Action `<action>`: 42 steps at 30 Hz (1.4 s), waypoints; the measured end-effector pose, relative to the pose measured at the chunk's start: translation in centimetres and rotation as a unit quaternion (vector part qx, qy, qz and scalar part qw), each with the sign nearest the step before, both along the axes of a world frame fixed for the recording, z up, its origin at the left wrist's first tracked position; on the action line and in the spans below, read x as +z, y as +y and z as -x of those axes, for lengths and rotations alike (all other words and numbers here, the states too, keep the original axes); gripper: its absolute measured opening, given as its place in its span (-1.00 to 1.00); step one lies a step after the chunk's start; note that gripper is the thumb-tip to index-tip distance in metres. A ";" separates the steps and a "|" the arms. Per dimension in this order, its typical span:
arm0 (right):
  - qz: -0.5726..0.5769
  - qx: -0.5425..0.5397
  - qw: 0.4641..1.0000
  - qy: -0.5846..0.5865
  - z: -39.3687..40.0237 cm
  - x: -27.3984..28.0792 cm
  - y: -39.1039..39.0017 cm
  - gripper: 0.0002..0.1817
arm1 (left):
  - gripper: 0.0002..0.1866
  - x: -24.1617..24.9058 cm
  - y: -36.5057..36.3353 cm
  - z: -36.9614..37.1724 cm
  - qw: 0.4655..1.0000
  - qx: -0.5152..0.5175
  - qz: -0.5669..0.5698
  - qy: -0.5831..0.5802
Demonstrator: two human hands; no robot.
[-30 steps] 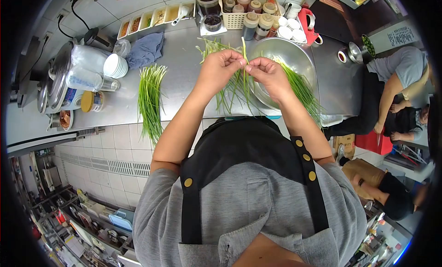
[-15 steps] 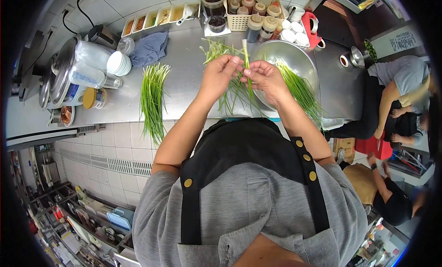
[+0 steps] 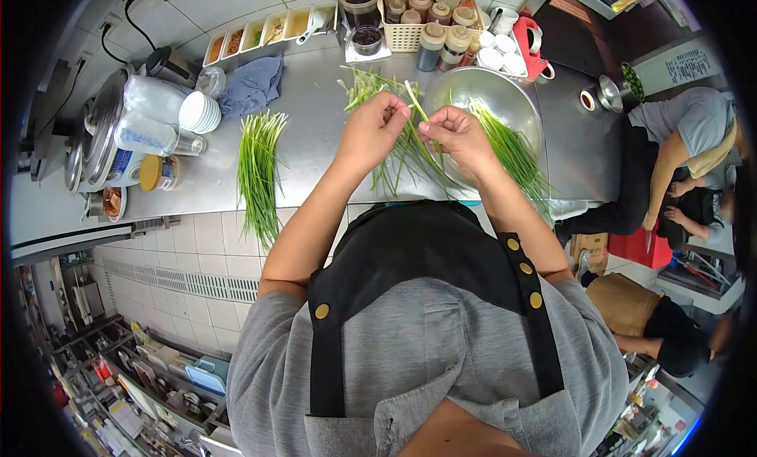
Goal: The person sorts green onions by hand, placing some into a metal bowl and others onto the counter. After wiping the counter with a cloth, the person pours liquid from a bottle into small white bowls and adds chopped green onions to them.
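My right hand (image 3: 459,140) pinches a scallion (image 3: 414,100) between thumb and fingers, its pale end tilted up and to the left. Just left of it, my left hand (image 3: 375,127) has thumb and fingertips pressed together beside the stalk; what they hold is too small to make out. Beneath both hands lie loose scallion trimmings (image 3: 364,85) and thin green leaves on the steel counter (image 3: 319,141). A steel bowl (image 3: 530,102) sits to the right, with a pile of scallions (image 3: 505,145) in it, leaves hanging over its rim. Another scallion bunch (image 3: 260,161) rests on the left, overhanging the counter edge.
Along the back are a blue cloth (image 3: 252,86), a row of condiment trays (image 3: 256,37) and a basket (image 3: 404,37) of bottles. White cups (image 3: 199,112) and a yellow-lidded jar (image 3: 160,171) stand left. Several people work at the right, one (image 3: 690,126) in a grey shirt.
The scallion has tipped from nearly upright toward the left. My left fingertips have drawn slightly away from my right hand. The view has shifted a little.
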State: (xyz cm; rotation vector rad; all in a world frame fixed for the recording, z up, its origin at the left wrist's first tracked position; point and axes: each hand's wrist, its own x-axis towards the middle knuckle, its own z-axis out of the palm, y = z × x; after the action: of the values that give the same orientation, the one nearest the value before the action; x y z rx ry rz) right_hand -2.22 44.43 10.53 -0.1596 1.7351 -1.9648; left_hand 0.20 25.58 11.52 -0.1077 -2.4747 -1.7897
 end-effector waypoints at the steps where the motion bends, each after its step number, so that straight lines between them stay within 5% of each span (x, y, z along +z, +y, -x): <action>1: 0.000 -0.001 1.000 0.000 -0.1 0.1 0.0 -0.88 | -0.84 -0.1 -0.1 0.1 0.998 0.022 0.041 0.031; 17: -0.042 -0.004 0.998 -0.049 -0.5 0.2 0.5 -0.85 | -0.84 -0.8 -4.6 3.3 0.964 0.154 0.196 0.094; 20: -0.039 -0.020 0.999 -0.026 -0.4 -0.3 0.3 -0.84 | -0.85 -0.8 -5.6 3.5 0.986 0.156 0.054 0.029; 22: -0.040 -0.034 0.999 -0.005 -0.6 -0.2 -0.1 -0.83 | -0.86 -0.4 -5.8 3.6 0.969 0.100 -0.219 -0.063; 29: -0.020 0.019 0.998 -0.052 -1.8 -0.6 -2.2 -0.81 | -0.84 -0.3 -4.6 3.1 0.943 0.063 -0.316 -0.079; 32: -0.027 0.003 0.997 -0.079 -1.6 -0.7 -1.7 -0.84 | -0.83 -1.0 -4.3 2.8 0.968 0.069 -0.239 -0.025; 34: -0.057 0.015 0.993 -0.100 -1.4 -0.6 -1.1 -0.86 | -0.84 -1.3 -4.2 2.5 0.982 0.111 0.119 0.093; 35: -0.058 0.014 0.993 -0.100 -1.3 -0.7 -0.7 -0.86 | -0.84 -1.8 -4.2 2.5 0.983 0.110 0.118 0.092; 37: -0.093 0.028 0.988 -0.119 -1.2 -0.9 -0.3 -0.88 | -0.81 -3.5 -4.9 3.0 0.937 0.108 0.295 0.150; 40: -0.079 -0.003 0.990 -0.116 -1.2 -1.5 0.1 -0.89 | -0.72 -5.8 -5.9 4.0 0.933 0.061 0.354 -0.008; 42: -0.071 -0.014 0.992 -0.102 -1.3 -1.4 0.1 -0.88 | -0.68 -8.6 -6.3 4.3 0.924 0.080 0.364 0.089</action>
State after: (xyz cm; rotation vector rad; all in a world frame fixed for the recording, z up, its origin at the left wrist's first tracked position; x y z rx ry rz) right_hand -0.95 44.51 9.12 0.1136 1.7418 -1.7995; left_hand -4.09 19.33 2.90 -0.1023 -2.7635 -0.6886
